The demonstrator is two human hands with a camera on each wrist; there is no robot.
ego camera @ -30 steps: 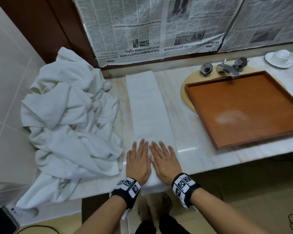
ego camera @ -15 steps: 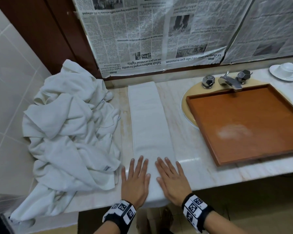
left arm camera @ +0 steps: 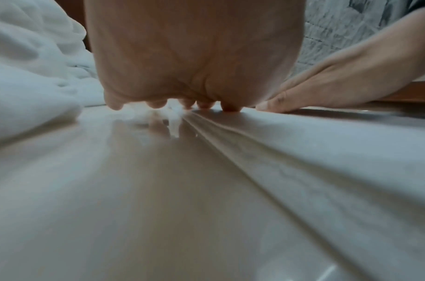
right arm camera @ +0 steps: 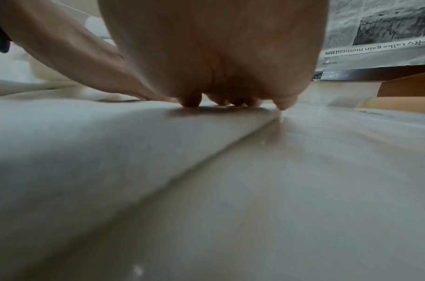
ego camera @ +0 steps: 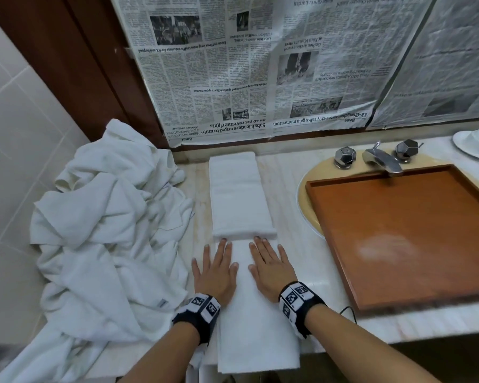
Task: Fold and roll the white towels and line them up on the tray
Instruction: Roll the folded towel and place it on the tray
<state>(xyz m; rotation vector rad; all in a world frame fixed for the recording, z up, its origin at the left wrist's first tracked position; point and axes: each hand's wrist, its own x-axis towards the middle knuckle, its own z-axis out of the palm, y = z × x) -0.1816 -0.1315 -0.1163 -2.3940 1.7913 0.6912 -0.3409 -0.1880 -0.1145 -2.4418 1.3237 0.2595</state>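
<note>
1. Head view is showing a long folded towel (ego camera: 242, 205) lying lengthwise on the marble counter (ego camera: 285, 194), its near end hanging over the front edge.
2. The left hand (ego camera: 215, 268) and right hand (ego camera: 270, 265) are lying flat, side by side on the towel, fingers straight and spread, gripping nothing.
3. Their fingertips are touching a raised ridge that is crossing the strip; whether this is a fold edge or the start of a roll is hard to tell from here.
4. The wooden tray (ego camera: 329, 186) is sitting over the sink to the right, holding no towels, so the task is looking barely begun.
5. A heap of loose towels (ego camera: 108, 230) is waiting on the left, just beside the strip.
6. The towel is looking soft, light and limp, likely to sag or skew if lifted by one corner.
7. The layered edges in the left wrist view are suggesting several plies that could slip apart.
8. Taking hold at both side edges of the ridge, thumbs underneath, is probably the safest way to keep a roll even and tight.
</note>
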